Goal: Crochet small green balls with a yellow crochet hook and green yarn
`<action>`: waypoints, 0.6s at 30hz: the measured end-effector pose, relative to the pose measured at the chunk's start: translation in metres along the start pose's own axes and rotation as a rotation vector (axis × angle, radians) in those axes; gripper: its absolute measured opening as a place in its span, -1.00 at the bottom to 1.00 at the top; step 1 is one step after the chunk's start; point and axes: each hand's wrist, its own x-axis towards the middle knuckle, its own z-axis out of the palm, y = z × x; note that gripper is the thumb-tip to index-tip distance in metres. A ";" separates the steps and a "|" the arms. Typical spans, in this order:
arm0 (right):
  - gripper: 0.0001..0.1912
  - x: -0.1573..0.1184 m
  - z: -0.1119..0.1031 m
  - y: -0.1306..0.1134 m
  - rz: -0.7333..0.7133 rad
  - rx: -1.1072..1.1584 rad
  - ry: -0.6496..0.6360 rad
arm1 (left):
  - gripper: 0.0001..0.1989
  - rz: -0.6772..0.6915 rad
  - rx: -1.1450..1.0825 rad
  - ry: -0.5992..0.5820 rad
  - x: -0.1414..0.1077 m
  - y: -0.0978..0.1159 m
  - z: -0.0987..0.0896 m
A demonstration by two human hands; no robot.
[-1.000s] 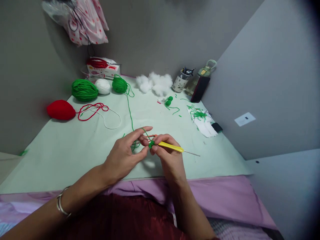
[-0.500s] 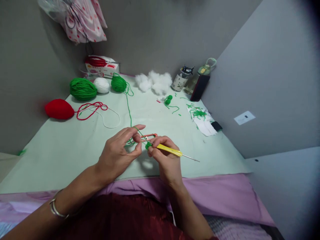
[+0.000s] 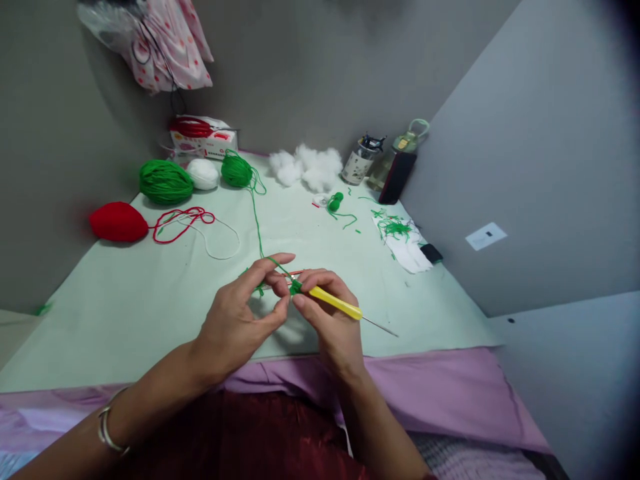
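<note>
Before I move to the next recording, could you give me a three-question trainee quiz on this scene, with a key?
1. Which grip, left or right, holds the yellow-handled tool?

2. True or false: the white yarn ball sits between the large green ball and the small green ball.

3. Which ball does the green strand at the left grip lead back to?
A) the red ball
B) the small green ball
C) the white yarn ball

Key: 1. The right grip. 2. True. 3. B.
</note>
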 end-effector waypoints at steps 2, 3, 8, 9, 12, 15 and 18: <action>-0.83 0.003 0.002 0.001 0.054 0.035 0.028 | -0.59 0.004 0.006 -0.009 0.000 -0.001 0.001; -0.83 0.005 0.003 0.002 0.072 0.056 0.050 | -0.60 0.005 0.019 -0.010 0.000 -0.002 0.001; -0.79 0.009 0.009 0.009 0.080 0.155 0.102 | -0.63 -0.008 0.070 0.073 0.007 -0.009 0.001; -0.78 0.009 0.010 0.009 0.068 0.168 0.108 | -0.64 -0.014 0.069 0.094 0.008 -0.010 0.002; -0.76 0.009 0.013 0.008 0.013 0.208 0.141 | -0.65 -0.009 0.054 0.115 0.012 -0.008 0.003; -0.75 0.005 0.015 -0.003 -0.025 0.250 0.154 | -0.63 0.018 0.030 0.124 0.013 0.003 0.002; -0.75 -0.001 0.015 -0.018 -0.052 0.264 0.154 | -0.67 -0.015 -0.064 0.093 0.013 0.015 -0.002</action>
